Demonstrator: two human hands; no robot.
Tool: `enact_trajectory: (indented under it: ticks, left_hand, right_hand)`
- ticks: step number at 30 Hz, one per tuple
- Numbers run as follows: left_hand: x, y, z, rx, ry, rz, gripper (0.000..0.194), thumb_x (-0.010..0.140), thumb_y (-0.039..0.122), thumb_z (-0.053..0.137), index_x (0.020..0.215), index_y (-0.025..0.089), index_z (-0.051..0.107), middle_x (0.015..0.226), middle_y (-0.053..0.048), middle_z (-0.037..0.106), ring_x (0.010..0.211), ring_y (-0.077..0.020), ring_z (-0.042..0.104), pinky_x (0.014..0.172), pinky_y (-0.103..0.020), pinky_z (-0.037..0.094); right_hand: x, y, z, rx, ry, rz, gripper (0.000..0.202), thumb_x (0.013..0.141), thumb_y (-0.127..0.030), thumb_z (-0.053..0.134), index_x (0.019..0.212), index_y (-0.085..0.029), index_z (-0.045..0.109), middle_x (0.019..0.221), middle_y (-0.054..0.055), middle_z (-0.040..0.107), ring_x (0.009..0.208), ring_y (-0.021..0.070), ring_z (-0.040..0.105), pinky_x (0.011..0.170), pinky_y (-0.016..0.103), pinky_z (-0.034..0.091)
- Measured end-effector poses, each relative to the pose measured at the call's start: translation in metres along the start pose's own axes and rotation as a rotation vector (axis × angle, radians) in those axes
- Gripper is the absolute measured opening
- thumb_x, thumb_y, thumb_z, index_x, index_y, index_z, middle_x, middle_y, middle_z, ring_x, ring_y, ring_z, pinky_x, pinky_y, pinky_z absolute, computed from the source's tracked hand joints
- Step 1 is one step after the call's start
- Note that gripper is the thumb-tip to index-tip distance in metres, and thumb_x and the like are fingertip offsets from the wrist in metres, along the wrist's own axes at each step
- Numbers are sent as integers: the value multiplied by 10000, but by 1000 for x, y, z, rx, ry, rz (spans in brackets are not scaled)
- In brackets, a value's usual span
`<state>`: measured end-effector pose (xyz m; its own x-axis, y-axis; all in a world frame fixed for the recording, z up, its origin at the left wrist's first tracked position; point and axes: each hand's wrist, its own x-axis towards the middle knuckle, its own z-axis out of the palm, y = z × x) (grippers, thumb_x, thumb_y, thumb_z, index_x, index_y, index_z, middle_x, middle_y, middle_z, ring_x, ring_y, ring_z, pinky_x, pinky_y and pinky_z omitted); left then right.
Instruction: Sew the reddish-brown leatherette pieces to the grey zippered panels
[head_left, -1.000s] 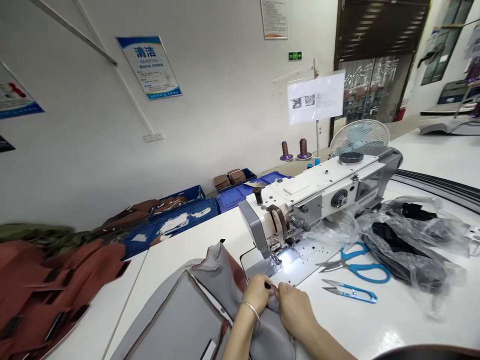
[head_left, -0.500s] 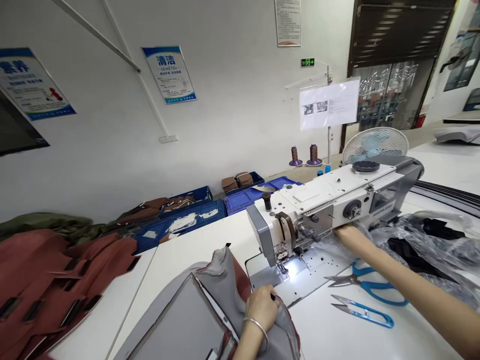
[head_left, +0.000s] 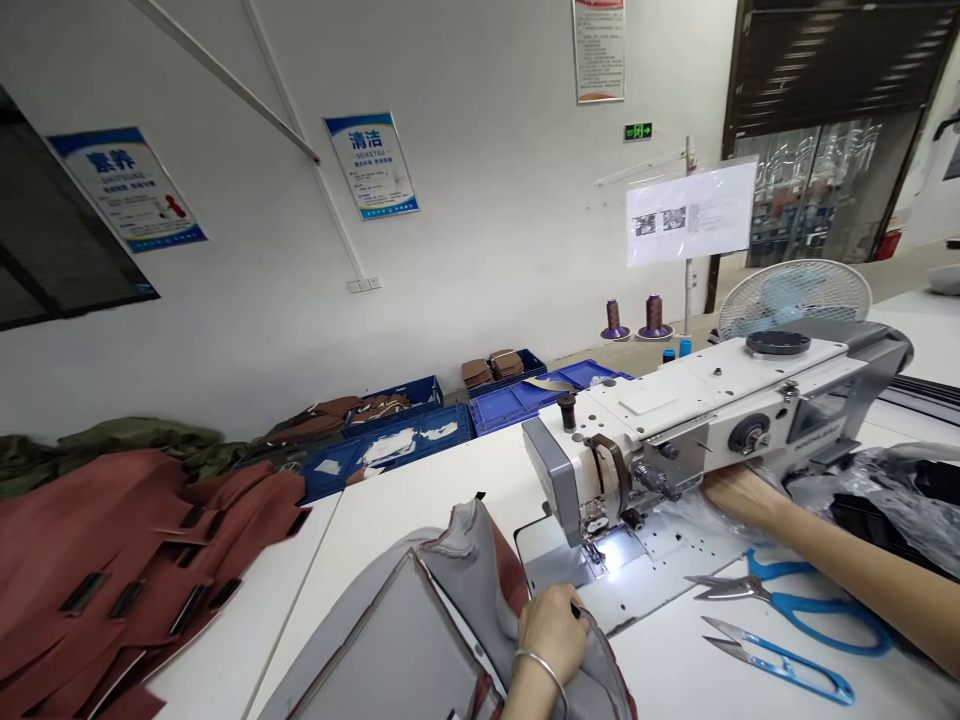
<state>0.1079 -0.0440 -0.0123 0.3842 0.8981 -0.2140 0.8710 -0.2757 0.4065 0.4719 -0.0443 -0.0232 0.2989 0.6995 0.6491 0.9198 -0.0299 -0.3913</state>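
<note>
- Nearest us, the grey fabric piece (head_left: 375, 650) with dark red edging lies bunched on the worktop (head_left: 675, 675), in front of the needle area and to its left.
- Our left hand (head_left: 553, 628), a silver bangle (head_left: 546, 667) at the wrist, grips it near its right edge, fingers curled over the cloth.
- To the right of it we see blue-handled snips (head_left: 787, 664) and, just beyond them, blue-handled scissors (head_left: 756, 589).
- At our left, red fabric pieces (head_left: 112, 530) with black strips lie heaped.
- Our right hand (head_left: 739, 495) is under the arm of the sewing machine (head_left: 675, 410), by clear plastic (head_left: 885, 480); its fingers are hidden, so we cannot tell whether they hold anything.
- The machine's lamp lights the needle plate.
- Beyond, we see blue crates (head_left: 499, 410), brown thread spools (head_left: 654, 318) and a fan (head_left: 787, 295).
- Farthest, posters (head_left: 373, 170) hang on the wall.
</note>
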Motion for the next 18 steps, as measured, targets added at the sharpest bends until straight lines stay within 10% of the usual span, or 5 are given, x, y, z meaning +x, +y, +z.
enact_trajectory:
  ticks: [4,11,18]
  left_hand:
    - [1,1,-1,-9,-10,21,242,715,176,572,901,240,713,982,-59,700,989,-264,619,843,-344,442]
    - [-5,0,-5,-149,-3,1,247,687,148,592,890,207,719,984,-70,697,975,-262,614,846,-347,435]
    - [-40,-20,-5,-490,-144,145,242,688,176,661,918,207,729,935,9,706,900,-155,613,831,-225,431]
  right_hand:
    - [-30,-3,-25,206,-265,-26,128,823,-250,585,715,-183,600,795,61,631,786,166,585,757,327,469]
    - [-68,-38,-67,563,-302,295,288,881,-449,444,687,-237,474,713,94,631,656,203,609,607,305,465]
    - [-122,-130,-28,889,-483,400,334,840,-538,515,733,-224,485,497,-16,492,447,139,438,470,274,363]
